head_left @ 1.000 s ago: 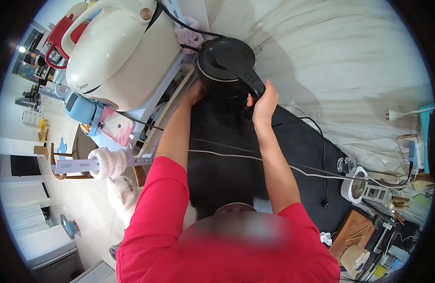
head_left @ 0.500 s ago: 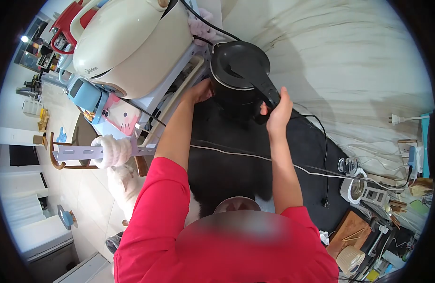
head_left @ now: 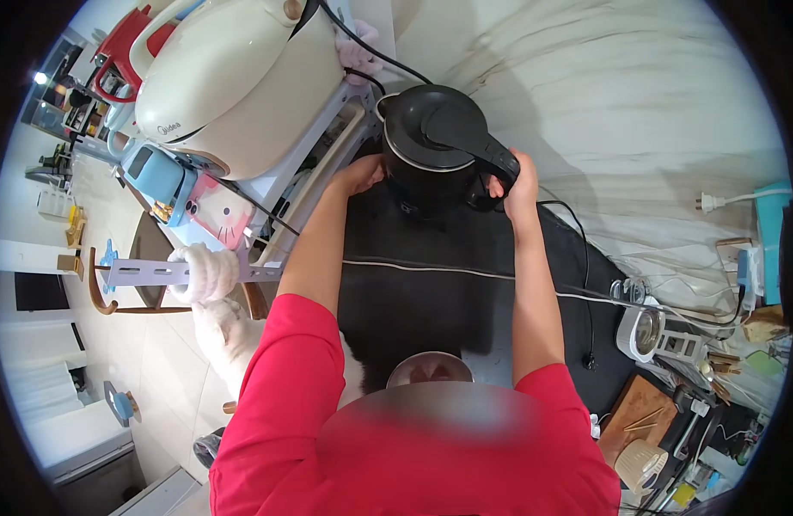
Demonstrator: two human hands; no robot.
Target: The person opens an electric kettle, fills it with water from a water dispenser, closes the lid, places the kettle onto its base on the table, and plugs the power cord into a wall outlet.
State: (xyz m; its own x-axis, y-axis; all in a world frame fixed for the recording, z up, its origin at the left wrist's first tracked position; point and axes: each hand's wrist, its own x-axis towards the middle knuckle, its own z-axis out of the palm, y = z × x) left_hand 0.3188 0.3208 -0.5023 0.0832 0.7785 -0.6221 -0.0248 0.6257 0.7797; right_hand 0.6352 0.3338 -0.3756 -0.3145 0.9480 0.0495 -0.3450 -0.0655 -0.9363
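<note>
A black electric kettle (head_left: pixel 422 185) stands upright at the far end of the black surface (head_left: pixel 413 314), its lid closed and its spout toward the upper left. My right hand (head_left: pixel 523 185) is wrapped round the kettle's handle on the right. Against the left side of the kettle's body, my left hand (head_left: pixel 362 175) has its fingers bent and partly hidden. Under the handle, a dark part shows beside the body; I cannot tell whether it is the base. A white cord (head_left: pixel 431 268) crosses the surface nearer to me.
A cream Midea appliance (head_left: pixel 241 95) sits on a cart at the left, with a pink cat-face item (head_left: pixel 220 211) beside it. A metal bowl (head_left: pixel 431 370) is close to my body. At the right are a black cable (head_left: pixel 588 292), a wooden board (head_left: pixel 641 417) and a marbled wall (head_left: pixel 620 112).
The kettle has turned slightly, its handle swinging right and a little up in the view with my right hand on it. My left hand stays at the kettle's left side.
</note>
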